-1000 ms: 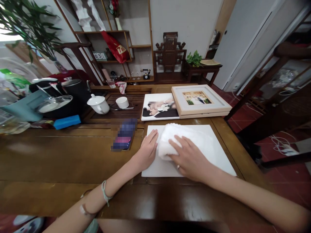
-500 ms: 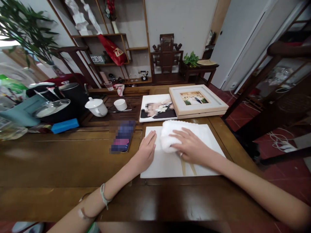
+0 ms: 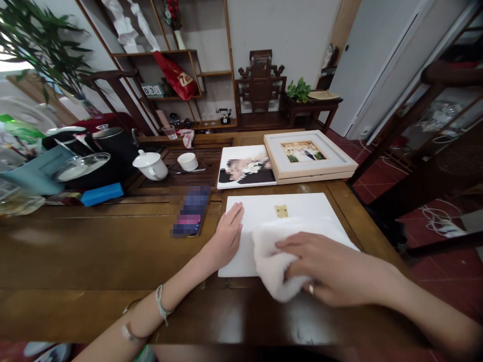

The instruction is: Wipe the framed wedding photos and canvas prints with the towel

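A white rectangular panel (image 3: 247, 256) lies flat on the wooden table, with a small brass-coloured plate (image 3: 281, 211) near its far edge. My left hand (image 3: 228, 236) rests on the panel's left edge, fingers stretched out and holding nothing. Bunched in my right hand (image 3: 320, 266) is a fluffy white cloth (image 3: 273, 259), pressed over the panel's near part and overhanging its front edge. The cloth and hand hide the panel's lower right area.
Behind the panel lie a photo print (image 3: 245, 171) and a framed picture (image 3: 317, 156). A phone (image 3: 190, 213) is left of my left hand. Further left stand a lidded white cup (image 3: 150, 166), a small white bowl (image 3: 187, 162), a blue block (image 3: 101, 194) and a pan (image 3: 85, 168).
My right hand has pulled the cloth toward me, from the panel's far part to its front edge. The brass-coloured plate now shows; two tan strips are covered. My left hand stayed put.
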`<state>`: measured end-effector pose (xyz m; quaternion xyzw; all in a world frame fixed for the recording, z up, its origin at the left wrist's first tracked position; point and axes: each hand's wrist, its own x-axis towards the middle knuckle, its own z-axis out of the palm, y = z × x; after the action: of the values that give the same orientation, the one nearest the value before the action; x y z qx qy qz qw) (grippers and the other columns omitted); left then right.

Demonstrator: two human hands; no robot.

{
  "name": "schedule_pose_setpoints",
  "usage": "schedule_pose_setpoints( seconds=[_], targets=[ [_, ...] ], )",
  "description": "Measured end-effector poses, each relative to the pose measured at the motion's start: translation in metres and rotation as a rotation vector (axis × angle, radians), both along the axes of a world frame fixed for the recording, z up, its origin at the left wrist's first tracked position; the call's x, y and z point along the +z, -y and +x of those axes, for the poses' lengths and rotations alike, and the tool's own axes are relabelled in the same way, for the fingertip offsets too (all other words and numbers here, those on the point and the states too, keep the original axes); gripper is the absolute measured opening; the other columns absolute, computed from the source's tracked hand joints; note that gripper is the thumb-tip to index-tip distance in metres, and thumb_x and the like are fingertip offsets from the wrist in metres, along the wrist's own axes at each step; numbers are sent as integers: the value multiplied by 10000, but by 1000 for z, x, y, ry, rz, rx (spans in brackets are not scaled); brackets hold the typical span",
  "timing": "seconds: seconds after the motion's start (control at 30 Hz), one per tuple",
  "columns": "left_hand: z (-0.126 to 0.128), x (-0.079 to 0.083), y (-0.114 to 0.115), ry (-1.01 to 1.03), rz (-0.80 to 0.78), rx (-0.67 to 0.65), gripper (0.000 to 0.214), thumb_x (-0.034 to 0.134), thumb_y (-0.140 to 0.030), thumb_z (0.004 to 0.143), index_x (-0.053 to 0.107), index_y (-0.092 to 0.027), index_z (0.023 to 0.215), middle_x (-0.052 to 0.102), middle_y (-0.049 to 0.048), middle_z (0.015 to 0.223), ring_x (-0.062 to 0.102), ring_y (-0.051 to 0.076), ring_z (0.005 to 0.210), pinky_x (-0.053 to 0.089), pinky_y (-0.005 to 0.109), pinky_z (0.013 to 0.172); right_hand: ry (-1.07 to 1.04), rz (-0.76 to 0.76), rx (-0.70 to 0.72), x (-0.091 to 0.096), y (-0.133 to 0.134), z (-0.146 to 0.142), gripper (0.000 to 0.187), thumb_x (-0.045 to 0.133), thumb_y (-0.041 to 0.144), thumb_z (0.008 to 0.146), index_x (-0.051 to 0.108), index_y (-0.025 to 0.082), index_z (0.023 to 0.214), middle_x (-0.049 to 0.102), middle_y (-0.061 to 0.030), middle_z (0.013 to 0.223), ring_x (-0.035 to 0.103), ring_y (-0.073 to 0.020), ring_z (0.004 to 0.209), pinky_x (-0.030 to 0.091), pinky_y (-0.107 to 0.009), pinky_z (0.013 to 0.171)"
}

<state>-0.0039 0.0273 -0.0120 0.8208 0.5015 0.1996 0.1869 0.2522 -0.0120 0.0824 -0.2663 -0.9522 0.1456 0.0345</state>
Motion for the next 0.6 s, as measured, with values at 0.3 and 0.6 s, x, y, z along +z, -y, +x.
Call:
schedule_pose_setpoints(
  seconds=[0.3, 0.6],
  targets=[
    [1, 1, 0, -25, -11, 2, 498, 227, -245, 989, 273, -81, 1457, 238, 177, 1557, 145, 246, 1469, 204, 482, 1189, -74, 263, -190, -49, -69, -12, 422, 554, 50, 713, 679, 170, 1097, 574, -166, 1305, 434, -336, 1295, 311, -536, 1073],
    [-1, -3, -1, -30, 13, -2, 492, 221, -248, 993, 272, -101, 1459, 244, 174, 1557, 154, 254, 1467, 221, 505, 1180, -43, 21, 109, -15, -16, -19, 341, 583, 111, 725, 688, 207, 1035, 608, -130, 1224, 513, -294, 1187, 415, -444, 992]
  ],
)
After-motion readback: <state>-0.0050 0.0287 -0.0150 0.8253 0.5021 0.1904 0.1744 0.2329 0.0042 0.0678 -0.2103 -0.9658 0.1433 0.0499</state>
